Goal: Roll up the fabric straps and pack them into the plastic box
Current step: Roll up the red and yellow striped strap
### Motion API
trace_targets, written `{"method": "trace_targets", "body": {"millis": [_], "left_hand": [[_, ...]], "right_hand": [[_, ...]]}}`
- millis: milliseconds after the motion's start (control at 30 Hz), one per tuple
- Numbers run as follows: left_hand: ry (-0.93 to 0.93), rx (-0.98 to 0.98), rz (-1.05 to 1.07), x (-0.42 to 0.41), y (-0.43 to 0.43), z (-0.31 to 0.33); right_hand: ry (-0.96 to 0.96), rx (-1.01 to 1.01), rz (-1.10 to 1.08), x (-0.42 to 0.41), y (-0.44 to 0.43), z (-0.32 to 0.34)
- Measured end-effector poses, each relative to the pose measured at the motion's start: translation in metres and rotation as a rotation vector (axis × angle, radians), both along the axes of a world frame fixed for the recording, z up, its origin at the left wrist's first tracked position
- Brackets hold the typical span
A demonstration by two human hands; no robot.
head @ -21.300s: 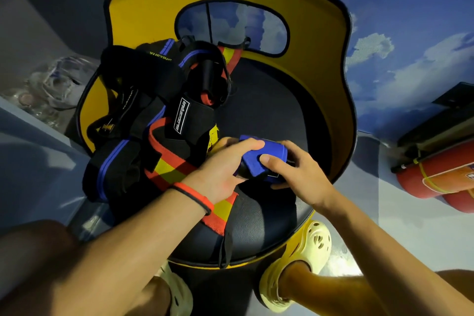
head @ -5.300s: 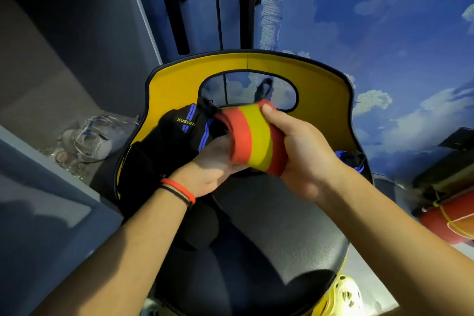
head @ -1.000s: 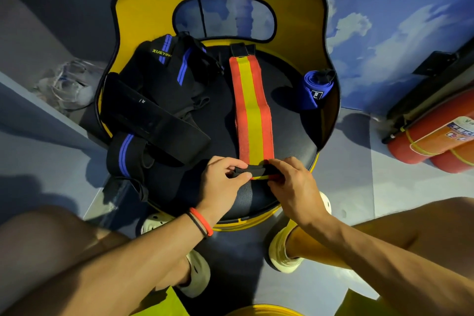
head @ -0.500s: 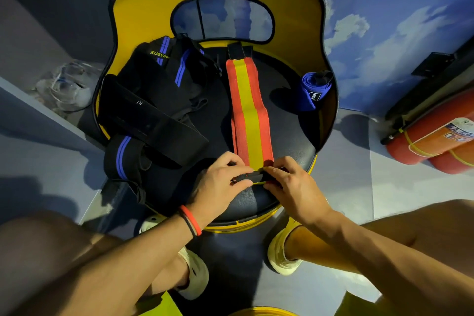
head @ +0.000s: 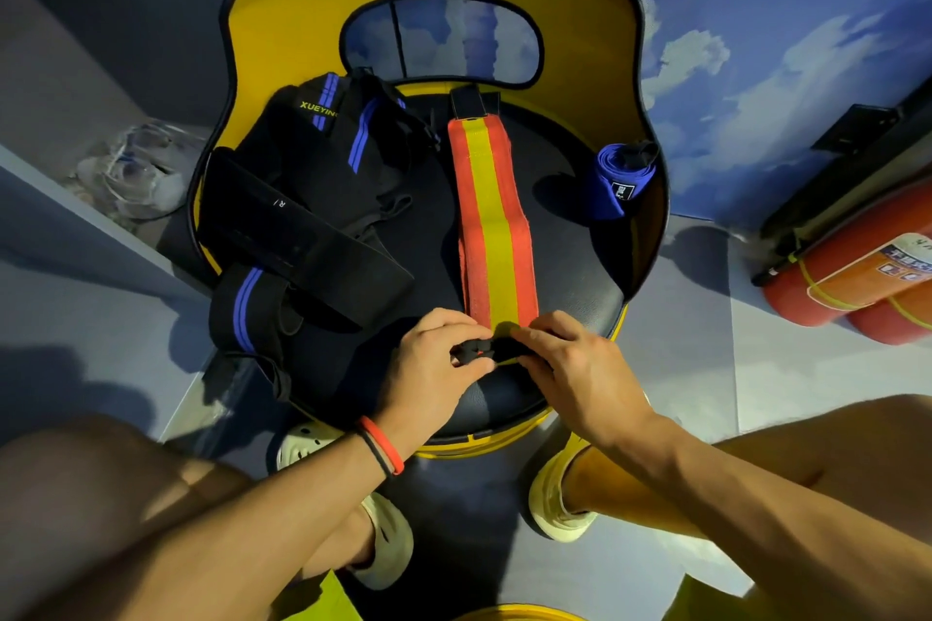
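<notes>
The left hand (head: 428,363) and right hand (head: 575,368) met at the near edge of the chair seat (head: 570,267), fingers curled, each pinching the black end tab of the red-and-yellow strap (head: 494,227). The woven band lay flat and straight on the smooth padded seat, reaching toward the yellow backrest (head: 580,40). A tightly rolled blue strap (head: 618,182) leaned at the right rim. Limp black straps (head: 323,177) with blue stripes lay heaped on the left.

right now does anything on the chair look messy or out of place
The black straps lie in a tangled heap on the left of the seat, one end drooping over its front edge. The red and yellow strap lies flat and straight; the blue strap is rolled up.
</notes>
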State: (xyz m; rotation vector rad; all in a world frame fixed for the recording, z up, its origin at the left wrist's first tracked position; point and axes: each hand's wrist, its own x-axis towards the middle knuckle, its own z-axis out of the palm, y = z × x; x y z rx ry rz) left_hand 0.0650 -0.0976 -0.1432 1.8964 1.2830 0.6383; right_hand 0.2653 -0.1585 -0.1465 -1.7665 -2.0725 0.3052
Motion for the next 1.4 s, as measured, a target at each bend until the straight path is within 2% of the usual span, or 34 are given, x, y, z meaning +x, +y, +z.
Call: {"method": "trace_targets", "body": {"millis": [167,300,467,600,700,867,1033,1133,1233,1400], "left_hand": [[0.191,0.181,-0.123,-0.003,0.000,0.002],[0.155,0.108,-0.143,-0.004,0.009,-0.002],[0.096,-0.015,-0.098,0.000,0.019,-0.003],[0.116,-0.129,-0.098,0.004,0.031,0.005],[0.137,-0.123,-0.064,0.007,0.031,0.007],[0.173,0.042,-0.138,0.003,0.028,0.002],[0.275,0.300,-0.224,-0.003,0.022,-0.002],[0.240,0.225,-0.237,-0.005,0.023,-0.006],[0.152,0.147,-0.120,0.000,0.030,-0.005],[0.140,-0.010,0.067,0.011,0.038,-0.003]], "right_hand": [[-0.004,0.015,0.008,0.002,-0.002,-0.006],[0.025,0.019,0.004,0.005,0.001,-0.009],[-0.060,0.046,0.090,0.009,0.008,-0.009],[-0.213,0.194,0.133,0.009,0.006,-0.004],[-0.305,0.202,0.198,0.017,0.011,-0.003],[-0.178,0.123,0.219,0.018,0.020,-0.008],[-0.019,0.022,0.157,0.018,0.024,-0.007],[0.047,-0.014,0.101,0.019,0.030,-0.010],[0.075,0.000,0.020,0.018,0.040,-0.015],[0.072,0.008,-0.056,0.008,0.045,-0.007]]}}
